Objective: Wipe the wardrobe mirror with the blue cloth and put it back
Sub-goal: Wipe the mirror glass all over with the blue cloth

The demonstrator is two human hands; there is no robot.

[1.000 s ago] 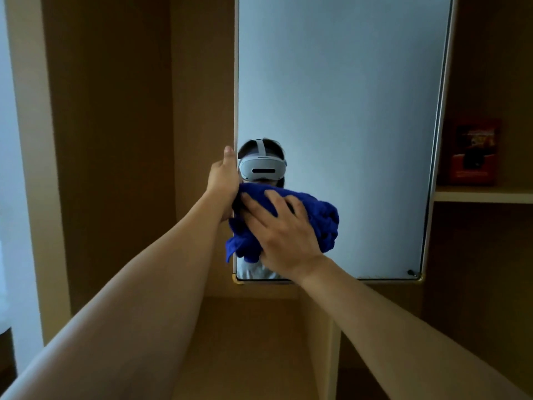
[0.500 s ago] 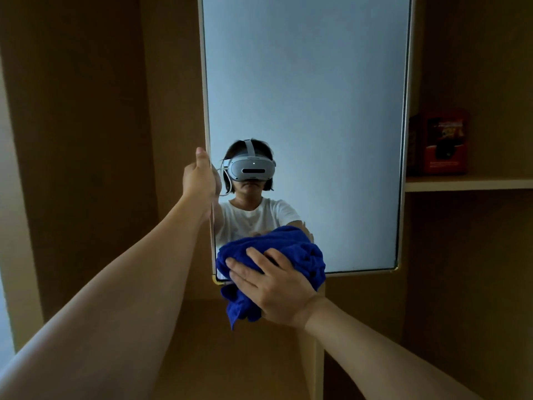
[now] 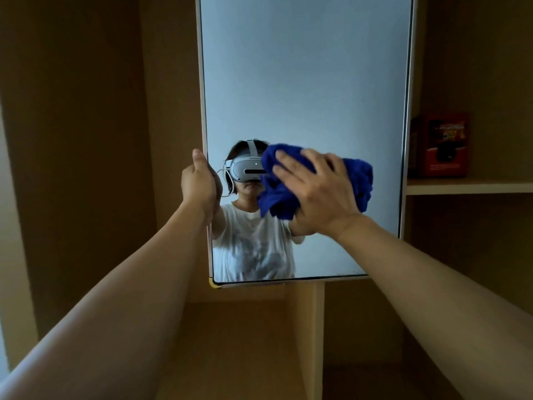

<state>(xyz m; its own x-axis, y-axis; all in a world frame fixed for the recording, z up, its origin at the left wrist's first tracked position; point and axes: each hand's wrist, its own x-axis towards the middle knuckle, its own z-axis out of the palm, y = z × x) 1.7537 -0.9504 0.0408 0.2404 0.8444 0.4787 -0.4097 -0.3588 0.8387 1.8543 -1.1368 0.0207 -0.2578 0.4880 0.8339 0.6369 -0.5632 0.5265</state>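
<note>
Mirror (image 3: 305,82) glass fills the upper middle of the head view, a tall panel in a pale frame hung on the wooden wardrobe (image 3: 86,140), its bottom edge ending above an open compartment. The left hand (image 3: 199,183) grips the mirror's left frame edge at about nine o'clock from the panel's lower half, thumb pointing up along the frame and fingers wrapped round behind it, out of sight. The right hand (image 3: 317,192) lies spread over the blue cloth (image 3: 357,180), fingers extended toward ten o'clock and pressing the bunched fabric flat against the glass. The cloth sits in the lower half of the mirror, right of centre, with folds spilling out past the fingertips at nine o'clock and past the knuckles at three o'clock; a loose corner hangs toward six o'clock under the palm. Both forearms reach up from the bottom corners of the view. In the glass below and left of the cloth shows the reflection of a person in a white shirt wearing a headset (image 3: 245,168). At three o'clock from the mirror a shelf (image 3: 467,186) carries a red box (image 3: 441,145), standing upright just beside the mirror's right frame.
</note>
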